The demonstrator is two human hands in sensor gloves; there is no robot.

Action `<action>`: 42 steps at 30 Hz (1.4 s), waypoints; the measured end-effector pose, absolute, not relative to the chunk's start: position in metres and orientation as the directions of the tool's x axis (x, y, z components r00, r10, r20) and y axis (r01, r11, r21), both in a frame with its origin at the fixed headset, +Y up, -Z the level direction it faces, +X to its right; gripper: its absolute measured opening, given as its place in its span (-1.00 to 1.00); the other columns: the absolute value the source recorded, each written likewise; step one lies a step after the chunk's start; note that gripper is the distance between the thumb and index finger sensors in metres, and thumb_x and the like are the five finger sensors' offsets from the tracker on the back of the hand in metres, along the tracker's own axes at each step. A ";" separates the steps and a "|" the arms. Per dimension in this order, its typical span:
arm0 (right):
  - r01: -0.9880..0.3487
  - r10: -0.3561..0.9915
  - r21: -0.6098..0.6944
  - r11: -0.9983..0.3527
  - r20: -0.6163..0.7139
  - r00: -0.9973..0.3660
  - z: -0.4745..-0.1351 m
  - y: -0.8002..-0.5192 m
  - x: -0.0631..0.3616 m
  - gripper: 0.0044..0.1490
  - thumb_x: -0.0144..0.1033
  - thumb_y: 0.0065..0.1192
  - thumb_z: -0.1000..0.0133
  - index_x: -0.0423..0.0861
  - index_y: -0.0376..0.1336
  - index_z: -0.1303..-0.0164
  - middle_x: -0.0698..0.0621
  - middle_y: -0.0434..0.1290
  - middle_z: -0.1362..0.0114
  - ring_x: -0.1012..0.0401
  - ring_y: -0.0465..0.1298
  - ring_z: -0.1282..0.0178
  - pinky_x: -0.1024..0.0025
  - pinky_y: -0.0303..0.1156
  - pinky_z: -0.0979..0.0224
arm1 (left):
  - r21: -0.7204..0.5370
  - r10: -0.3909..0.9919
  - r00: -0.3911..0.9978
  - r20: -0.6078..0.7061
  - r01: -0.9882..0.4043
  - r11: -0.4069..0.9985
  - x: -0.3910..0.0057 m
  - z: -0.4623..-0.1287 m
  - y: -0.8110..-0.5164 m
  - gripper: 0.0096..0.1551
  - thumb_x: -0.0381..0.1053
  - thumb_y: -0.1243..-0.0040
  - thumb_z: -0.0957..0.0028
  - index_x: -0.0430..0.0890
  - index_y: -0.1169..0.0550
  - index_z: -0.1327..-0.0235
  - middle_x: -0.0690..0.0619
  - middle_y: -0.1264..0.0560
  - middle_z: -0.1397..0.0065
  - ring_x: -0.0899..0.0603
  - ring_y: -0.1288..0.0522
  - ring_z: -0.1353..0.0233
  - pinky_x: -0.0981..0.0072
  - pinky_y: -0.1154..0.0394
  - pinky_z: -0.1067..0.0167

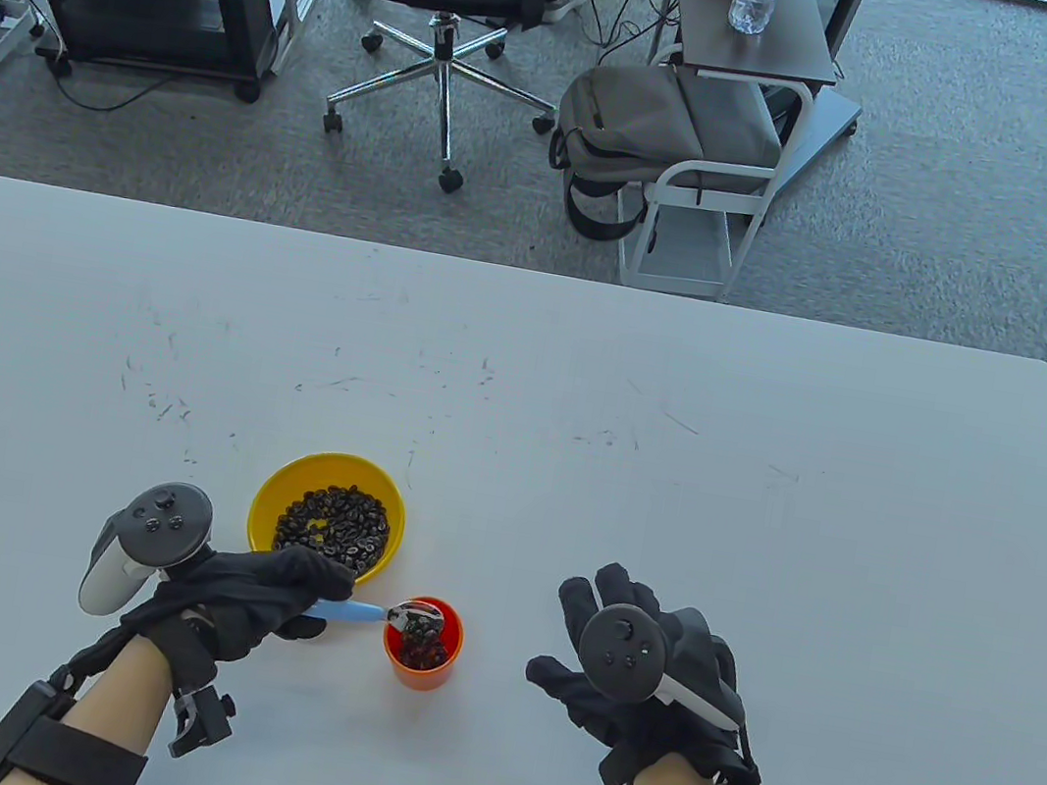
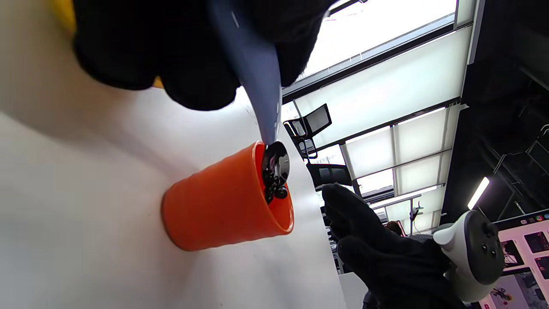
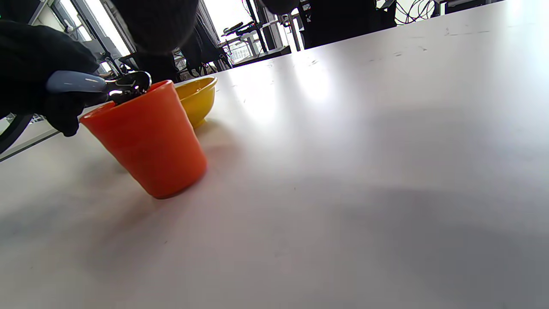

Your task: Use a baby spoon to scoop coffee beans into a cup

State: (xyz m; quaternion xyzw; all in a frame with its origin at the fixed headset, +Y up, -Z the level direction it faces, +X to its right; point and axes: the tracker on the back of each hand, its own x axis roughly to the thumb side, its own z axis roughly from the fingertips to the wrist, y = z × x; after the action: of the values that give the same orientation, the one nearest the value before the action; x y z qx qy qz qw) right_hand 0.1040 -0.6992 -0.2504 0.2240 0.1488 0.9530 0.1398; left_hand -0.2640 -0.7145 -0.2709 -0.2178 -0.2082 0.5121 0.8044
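Left hand (image 1: 253,593) — I am gripping the blue handle of the baby spoon (image 1: 389,614), its metal bowl tipping coffee beans (image 1: 423,640) over the orange cup (image 1: 422,660). Right hand (image 1: 638,674) — I am resting it on the table (image 1: 763,510), fingers spread, holding nothing. Yellow bowl (image 1: 327,520) of beans is sitting just behind the cup.

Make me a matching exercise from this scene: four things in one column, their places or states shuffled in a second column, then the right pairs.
Things:
1. baby spoon
2. yellow bowl
3. orange cup
4. right hand

States:
A. spread open, holding nothing
B. gripped by the left hand, its bowl over a cup's mouth
C. holds the main heap of coffee beans
D. stands upright between the hands

Pairs: 1-B, 2-C, 3-D, 4-A
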 end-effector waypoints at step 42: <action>-0.197 0.332 0.347 -0.917 0.388 -0.860 -0.250 -0.699 0.103 0.08 0.21 0.03 -0.27 -0.32 -0.16 -0.68 -0.55 -0.24 -0.66 -0.51 -0.11 -0.50 -0.48 -0.02 -0.43 | -0.028 0.599 0.796 0.092 -0.599 0.800 -0.321 -0.279 -0.728 -0.53 -0.31 -0.04 -0.23 -0.28 -0.50 -0.42 -0.41 -0.36 -0.45 -0.37 -0.57 -0.25 -0.20 -0.54 -0.20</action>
State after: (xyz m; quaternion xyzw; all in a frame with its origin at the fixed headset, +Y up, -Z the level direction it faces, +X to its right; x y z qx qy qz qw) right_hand 0.1033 -0.6989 -0.2499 0.2253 0.1495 0.9527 0.1388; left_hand -0.3209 -0.7279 -0.2791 0.0014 -0.0479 0.3161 0.9475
